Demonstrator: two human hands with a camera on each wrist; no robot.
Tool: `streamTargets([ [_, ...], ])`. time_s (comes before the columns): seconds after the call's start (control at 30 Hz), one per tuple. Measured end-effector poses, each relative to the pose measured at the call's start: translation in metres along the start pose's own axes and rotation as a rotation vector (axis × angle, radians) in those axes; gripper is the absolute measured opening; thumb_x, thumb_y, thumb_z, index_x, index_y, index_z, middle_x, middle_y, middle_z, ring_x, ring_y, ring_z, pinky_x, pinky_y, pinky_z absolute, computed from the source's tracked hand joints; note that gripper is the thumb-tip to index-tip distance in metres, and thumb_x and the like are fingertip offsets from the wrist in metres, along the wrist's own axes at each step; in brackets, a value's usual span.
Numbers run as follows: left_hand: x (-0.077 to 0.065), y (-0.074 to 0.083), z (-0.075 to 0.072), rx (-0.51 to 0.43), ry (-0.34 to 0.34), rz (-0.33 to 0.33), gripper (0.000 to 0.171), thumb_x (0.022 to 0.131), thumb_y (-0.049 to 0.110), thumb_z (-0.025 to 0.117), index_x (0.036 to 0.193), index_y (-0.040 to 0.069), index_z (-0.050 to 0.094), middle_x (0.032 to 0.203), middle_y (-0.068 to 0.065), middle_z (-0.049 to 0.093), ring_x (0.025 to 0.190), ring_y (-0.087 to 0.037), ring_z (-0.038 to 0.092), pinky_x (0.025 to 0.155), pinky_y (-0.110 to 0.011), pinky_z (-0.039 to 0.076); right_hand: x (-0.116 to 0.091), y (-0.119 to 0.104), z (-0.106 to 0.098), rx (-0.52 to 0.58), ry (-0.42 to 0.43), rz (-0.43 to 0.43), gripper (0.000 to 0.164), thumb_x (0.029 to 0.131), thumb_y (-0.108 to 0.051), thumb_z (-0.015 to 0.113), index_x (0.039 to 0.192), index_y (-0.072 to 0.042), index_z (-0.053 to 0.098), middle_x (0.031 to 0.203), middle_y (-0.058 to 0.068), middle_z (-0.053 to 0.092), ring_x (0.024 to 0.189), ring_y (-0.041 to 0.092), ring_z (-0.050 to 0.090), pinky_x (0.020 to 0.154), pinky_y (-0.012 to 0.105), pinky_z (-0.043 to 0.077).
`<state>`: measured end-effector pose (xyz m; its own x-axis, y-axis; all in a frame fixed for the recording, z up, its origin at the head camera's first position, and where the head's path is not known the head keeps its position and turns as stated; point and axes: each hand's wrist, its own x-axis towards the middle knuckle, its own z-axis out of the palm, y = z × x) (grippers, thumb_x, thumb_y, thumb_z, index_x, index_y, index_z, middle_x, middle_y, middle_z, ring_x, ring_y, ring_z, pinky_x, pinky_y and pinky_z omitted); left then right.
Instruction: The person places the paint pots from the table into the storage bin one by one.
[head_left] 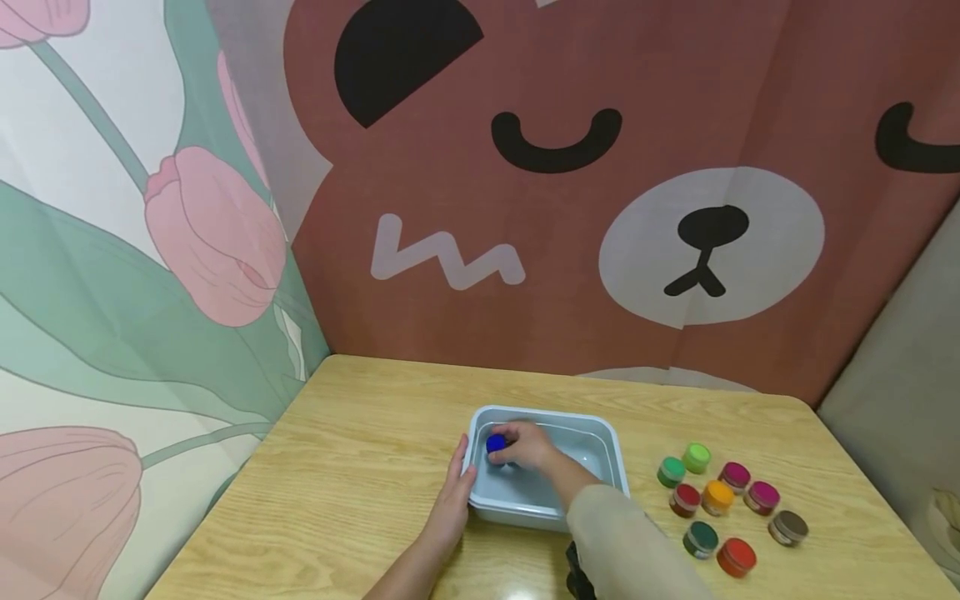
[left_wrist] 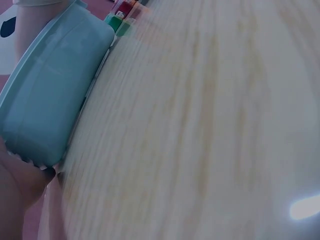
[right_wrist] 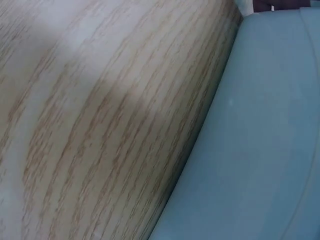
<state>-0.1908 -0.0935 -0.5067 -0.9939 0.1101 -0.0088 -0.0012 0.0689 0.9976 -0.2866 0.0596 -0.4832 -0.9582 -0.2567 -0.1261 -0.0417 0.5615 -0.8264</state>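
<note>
One blue jar [head_left: 495,443], likely light, stiff, best side-gripped, is being pinched inside tub [head_left: 517,514] by right hand [head_left: 528,445]; left hand [head_left: 452,490], straight-fingered, is being held alongside.

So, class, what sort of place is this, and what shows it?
Probably an indoor corner set up for tabletop activities: a cartoon-bear backdrop rises behind a wood-grain table, with a tulip-print backdrop at its left.

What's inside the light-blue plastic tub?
The right hand pinches a blue-lidded jar inside the tub, toward its left end. The hand and forearm cover part of the floor; anything beneath them cannot be seen.
</note>
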Motion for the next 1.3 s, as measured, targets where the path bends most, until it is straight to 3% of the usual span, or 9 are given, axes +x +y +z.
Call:
streamTargets([
  [0.17,0.001,-0.001,-0.001,0.002,-0.013,0.006,0.059,0.107,0.031,0.031,0.159,0.016,0.008,0.165,-0.018,0.006,0.150,-0.046,0.004,0.117,-0.069,0.003,0.002,0.000,0.001,-0.025,-0.024,-0.018,0.047,0.075,-0.009,0.084,0.119,-0.005,0.069,0.115,0.017,0.071,0.108,0.028,0.065,0.092,0.039,0.054],
  [0.43,0.001,-0.002,0.000,0.016,0.007,-0.003,0.058,0.107,0.031,0.032,0.159,0.018,0.011,0.165,-0.019,0.008,0.149,-0.047,0.005,0.115,-0.072,0.004,0.005,0.001,0.003,-0.019,-0.048,0.007,0.048,0.075,-0.009,0.083,0.121,-0.007,0.068,0.120,0.017,0.068,0.115,0.031,0.062,0.101,0.046,0.050],
  [0.77,0.001,-0.003,0.001,0.001,0.016,0.018,0.058,0.107,0.030,0.032,0.159,0.016,0.011,0.165,-0.019,0.008,0.149,-0.047,0.006,0.116,-0.071,0.004,-0.001,-0.004,-0.002,0.019,-0.032,-0.010,0.051,0.074,-0.007,0.083,0.122,-0.003,0.066,0.121,0.020,0.067,0.117,0.034,0.061,0.104,0.048,0.047],
  [1.3,0.003,-0.005,0.007,-0.011,0.092,0.017,0.056,0.106,0.029,0.034,0.158,0.016,0.018,0.163,-0.020,0.015,0.148,-0.048,0.010,0.115,-0.072,0.006,-0.035,-0.006,-0.051,0.226,-0.058,-0.079,0.052,0.086,-0.009,0.074,0.133,0.003,0.055,0.133,0.024,0.058,0.123,0.039,0.057,0.100,0.044,0.053],
])
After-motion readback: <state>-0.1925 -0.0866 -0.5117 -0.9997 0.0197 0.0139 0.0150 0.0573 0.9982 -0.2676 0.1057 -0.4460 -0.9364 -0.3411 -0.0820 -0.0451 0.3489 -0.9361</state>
